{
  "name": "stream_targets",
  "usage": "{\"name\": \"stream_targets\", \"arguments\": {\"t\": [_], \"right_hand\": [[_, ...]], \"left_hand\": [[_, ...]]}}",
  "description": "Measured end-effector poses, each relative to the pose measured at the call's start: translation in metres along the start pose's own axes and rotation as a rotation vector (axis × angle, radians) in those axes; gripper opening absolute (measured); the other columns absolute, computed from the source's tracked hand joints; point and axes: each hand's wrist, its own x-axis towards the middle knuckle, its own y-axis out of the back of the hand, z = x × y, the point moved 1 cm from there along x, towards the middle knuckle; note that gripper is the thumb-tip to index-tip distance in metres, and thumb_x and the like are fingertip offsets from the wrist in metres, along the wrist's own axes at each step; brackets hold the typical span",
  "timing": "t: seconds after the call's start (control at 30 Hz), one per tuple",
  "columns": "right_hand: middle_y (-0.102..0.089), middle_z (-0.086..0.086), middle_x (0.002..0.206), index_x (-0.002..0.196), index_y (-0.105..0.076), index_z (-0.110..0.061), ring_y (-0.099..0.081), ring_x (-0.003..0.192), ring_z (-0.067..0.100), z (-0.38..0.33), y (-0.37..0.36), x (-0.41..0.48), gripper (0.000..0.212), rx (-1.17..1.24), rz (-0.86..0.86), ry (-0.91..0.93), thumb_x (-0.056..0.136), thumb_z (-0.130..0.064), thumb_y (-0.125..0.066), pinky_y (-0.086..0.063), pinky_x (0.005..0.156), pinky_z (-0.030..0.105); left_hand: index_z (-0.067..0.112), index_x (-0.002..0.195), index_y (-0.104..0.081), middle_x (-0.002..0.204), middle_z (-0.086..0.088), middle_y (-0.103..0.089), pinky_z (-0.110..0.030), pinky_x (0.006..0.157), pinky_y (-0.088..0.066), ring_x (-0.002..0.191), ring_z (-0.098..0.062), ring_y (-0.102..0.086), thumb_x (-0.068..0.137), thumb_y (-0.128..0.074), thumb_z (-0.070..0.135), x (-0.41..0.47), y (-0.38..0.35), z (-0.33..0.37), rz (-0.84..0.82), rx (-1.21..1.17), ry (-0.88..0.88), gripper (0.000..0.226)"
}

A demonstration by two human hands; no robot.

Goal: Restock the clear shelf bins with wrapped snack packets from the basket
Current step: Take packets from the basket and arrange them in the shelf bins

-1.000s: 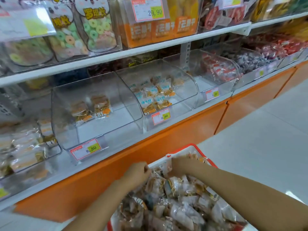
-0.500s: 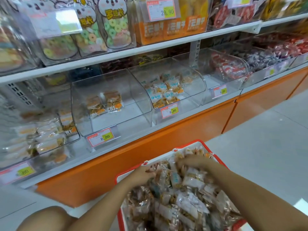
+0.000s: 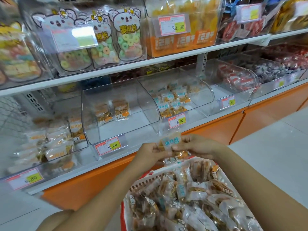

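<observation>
Head view: the person is holding a small bunch of wrapped packets (image 3: 170, 142) above the far rim of the basket (image 3: 146, 182), just in front of the shelf edge and not yet in any bin. From below, the left hand (image 3: 150, 155) is gripping the bunch, fingers curled round it. From the other side, the right hand (image 3: 199, 145) is pinching the blue-labelled top packet.

The basket is sitting heaped, so most stock is still waiting. The centre bin (image 3: 145, 104) is showing only two orange-labelled packets (image 3: 113, 110) at the back. The next bin (image 3: 206, 95) to its right is carrying a thin layer of blue-labelled packets (image 3: 173, 100). The left bin (image 3: 83, 144) is looking fuller.

Judgement: restock is sitting at an early stage, with the bulk of transfers left. The held label is matching the next bin, so that is the likely drop point.
</observation>
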Motion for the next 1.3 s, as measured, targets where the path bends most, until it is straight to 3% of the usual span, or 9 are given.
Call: {"name": "stream_targets", "arguments": {"t": [0.13,0.23,0.33,0.5,0.67,0.83,0.97,1.07,1.3], "right_hand": [[-0.071,0.014,0.088,0.112,-0.063,0.001,-0.062,0.072,0.016,-0.029,0.002,-0.002,0.059,-0.112,0.275,0.122,0.066,-0.034,-0.08,-0.048,0.073,0.031],[-0.063,0.03,0.103,0.109,-0.064,0.003,-0.059,0.085,0.025,-0.055,0.017,-0.007,0.06,-0.089,0.426,0.24,0.07,-0.04,-0.079,-0.046,0.083,0.036],[-0.068,0.015,0.093,0.106,-0.065,0.0,-0.064,0.084,0.02,-0.082,0.046,-0.008,0.026,-0.058,0.705,0.351,0.089,-0.019,-0.065,-0.053,0.076,0.024],[-0.061,0.002,0.091,0.102,-0.056,-0.01,-0.06,0.08,0.019,-0.114,0.103,0.027,0.016,-0.532,1.074,0.173,0.089,-0.016,-0.064,-0.046,0.066,0.028],[-0.057,0.023,0.122,0.127,-0.045,0.004,-0.055,0.115,0.039,-0.108,0.136,0.09,0.05,-0.884,1.08,-0.19,0.085,-0.014,-0.066,-0.046,0.09,0.042],[-0.058,0.022,0.122,0.123,-0.05,0.005,-0.057,0.113,0.035,-0.099,0.153,0.132,0.035,-1.026,0.954,-0.28,0.089,-0.001,-0.053,-0.047,0.086,0.038],[-0.058,0.018,0.119,0.124,-0.053,0.003,-0.057,0.108,0.03,-0.097,0.159,0.152,0.032,-1.085,0.821,-0.275,0.095,-0.005,-0.045,-0.044,0.098,0.036],[-0.052,0.011,0.082,0.117,-0.058,0.003,-0.051,0.081,0.027,-0.09,0.164,0.155,0.028,-1.15,0.786,-0.262,0.093,-0.006,-0.047,-0.045,0.088,0.034],[-0.045,0.024,0.123,0.124,-0.039,0.001,-0.055,0.102,0.042,-0.078,0.174,0.163,0.044,-1.207,1.045,-0.01,0.084,0.01,-0.055,-0.036,0.066,0.039]], "left_hand": [[0.018,0.089,-0.068,0.066,0.011,-0.067,-0.017,0.056,-0.05,0.062,-0.002,-0.064,0.08,-0.075,0.021,0.005,0.01,0.03,0.09,0.096,-0.181,0.012],[0.017,0.104,-0.067,0.088,0.006,-0.067,-0.018,0.069,-0.054,0.078,-0.005,-0.064,0.085,-0.069,0.034,0.021,0.02,0.059,0.167,0.265,-0.292,0.025],[0.022,0.107,-0.064,0.095,0.014,-0.062,-0.006,0.07,-0.041,0.085,0.001,-0.057,0.092,-0.061,0.031,0.041,0.032,0.086,0.242,0.511,-0.419,0.018],[0.011,0.102,-0.069,0.1,0.0,-0.066,-0.027,0.08,-0.046,0.092,-0.013,-0.058,0.096,-0.048,0.018,0.094,0.028,0.118,0.13,0.935,-0.521,0.023],[0.004,0.105,-0.068,0.101,-0.013,-0.066,-0.029,0.071,-0.045,0.087,-0.025,-0.059,0.095,-0.046,0.012,0.151,0.006,0.12,-0.204,1.231,-0.33,0.025],[0.014,0.126,-0.06,0.126,-0.007,-0.059,-0.036,0.091,-0.049,0.109,-0.027,-0.057,0.095,-0.044,0.006,0.187,-0.007,0.116,-0.34,1.28,-0.213,0.036],[0.009,0.116,-0.065,0.109,-0.009,-0.063,-0.033,0.076,-0.046,0.092,-0.026,-0.056,0.093,-0.045,0.006,0.208,-0.025,0.105,-0.455,1.381,-0.144,0.031],[0.006,0.111,-0.062,0.097,-0.01,-0.062,-0.035,0.07,-0.047,0.082,-0.027,-0.056,0.094,-0.045,0.012,0.221,-0.032,0.098,-0.507,1.45,-0.088,0.025],[-0.006,0.118,-0.055,0.118,-0.022,-0.059,-0.041,0.086,-0.047,0.109,-0.034,-0.057,0.096,-0.042,0.007,0.223,-0.042,0.09,-0.377,1.328,-0.095,0.028]]}}
